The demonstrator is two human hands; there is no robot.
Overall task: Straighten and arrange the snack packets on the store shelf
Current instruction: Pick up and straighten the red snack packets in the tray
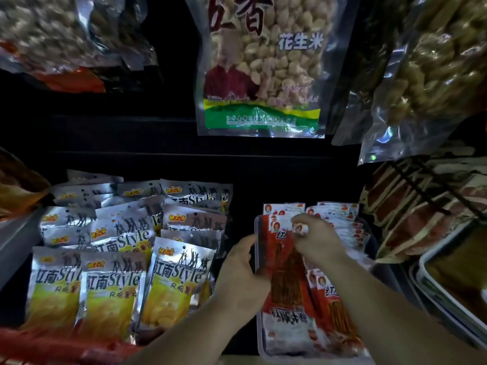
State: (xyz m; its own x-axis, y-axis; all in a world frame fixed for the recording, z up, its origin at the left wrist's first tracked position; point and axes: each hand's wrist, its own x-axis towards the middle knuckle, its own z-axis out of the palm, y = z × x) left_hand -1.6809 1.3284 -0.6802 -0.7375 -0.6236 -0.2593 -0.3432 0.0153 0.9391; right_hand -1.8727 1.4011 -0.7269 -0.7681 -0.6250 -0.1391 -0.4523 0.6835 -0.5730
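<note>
A stack of red snack packets (286,280) with brown sticks inside stands in a clear tray (261,335) at the lower middle of the shelf. My left hand (241,275) grips the left edge of the front red packet. My right hand (315,239) pinches the white top corner of a red packet, fingers curled over it. More red packets (342,219) lean behind my right hand. To the left lie several silver and yellow packets (113,285) in uneven rows.
A big clear bag of peanuts (263,64) hangs above the middle. Other clear bags of nuts hang at the upper left (60,35) and upper right (432,75). Brown and red packs (411,206) and a white-rimmed tray (448,293) sit at the right.
</note>
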